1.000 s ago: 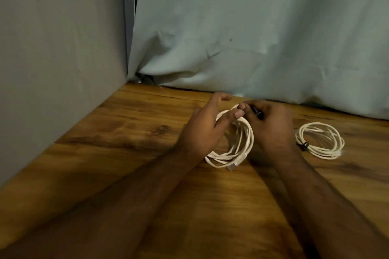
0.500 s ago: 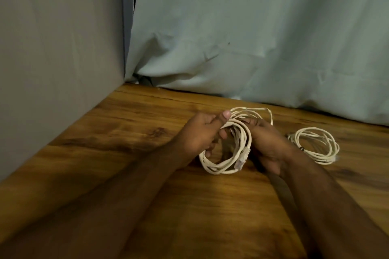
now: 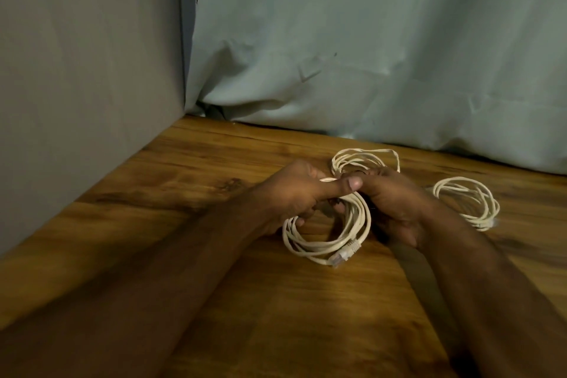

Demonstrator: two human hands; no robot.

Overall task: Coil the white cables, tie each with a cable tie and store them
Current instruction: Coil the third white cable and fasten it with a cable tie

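While my left hand [image 3: 291, 196] and right hand [image 3: 395, 202] both clench the coiled cable [image 3: 331, 242] above the desk [image 3: 184, 193], I judge its tie unfinished, one finished coil [image 3: 469, 205] lying just right of it, storing still ahead.

Left hand [image 3: 285, 196] and right hand [image 3: 395, 202] gripping white cable coil [image 3: 343, 239], second coil [image 3: 469, 205] beside, wooden table [image 3: 184, 193]

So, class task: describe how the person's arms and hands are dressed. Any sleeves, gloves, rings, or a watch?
Both forearms are bare as far as the view shows, with no sleeve in sight. The left hand and right hand wear no gloves. No ring, watch or wristband shows, though the dim, blurred picture could hide something small.
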